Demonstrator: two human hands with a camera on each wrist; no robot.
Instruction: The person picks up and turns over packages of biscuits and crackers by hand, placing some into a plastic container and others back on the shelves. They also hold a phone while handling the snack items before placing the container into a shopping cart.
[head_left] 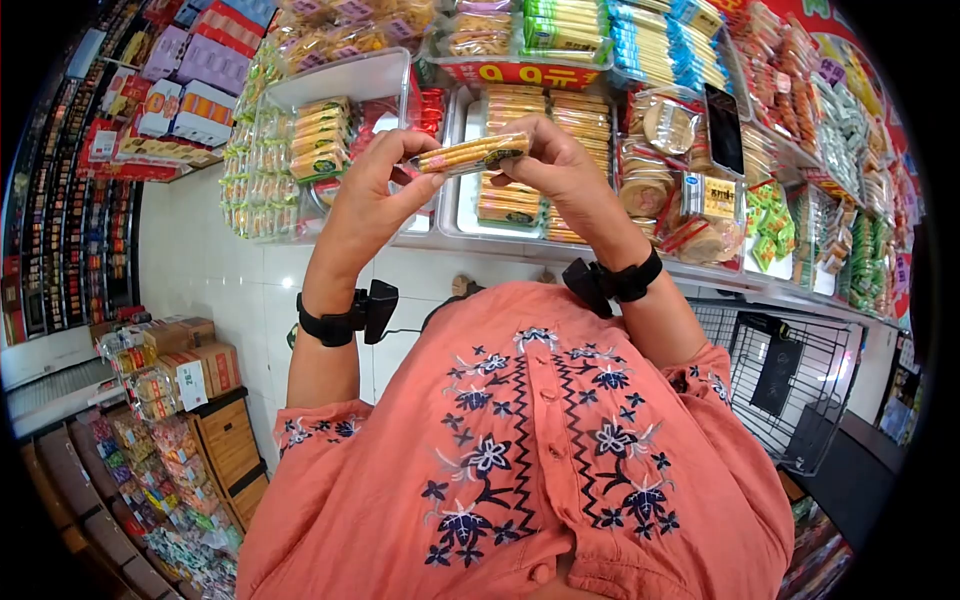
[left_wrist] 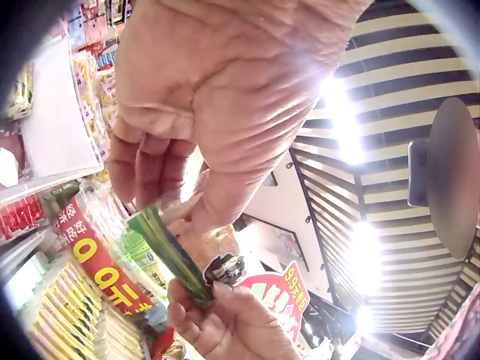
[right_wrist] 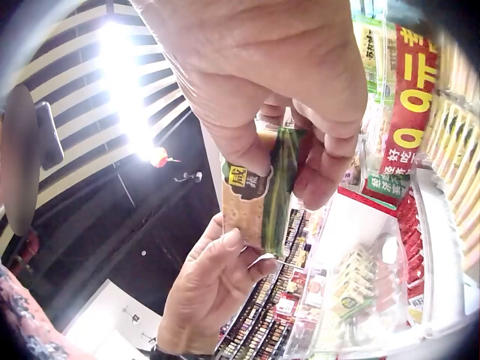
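While left hand (head_left: 370, 190) and right hand (head_left: 565, 170) pinch cracker packet (head_left: 472, 153), both ends hidden; label print unreadable.

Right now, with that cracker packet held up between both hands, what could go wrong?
The cracker packet is pinched only at its ends by the left hand and right hand, so a loose grip might let it fall among the display bins. Bending it between the hands could also crack the crackers inside.

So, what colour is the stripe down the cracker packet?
Green stripe on the packet, best in the right wrist view.
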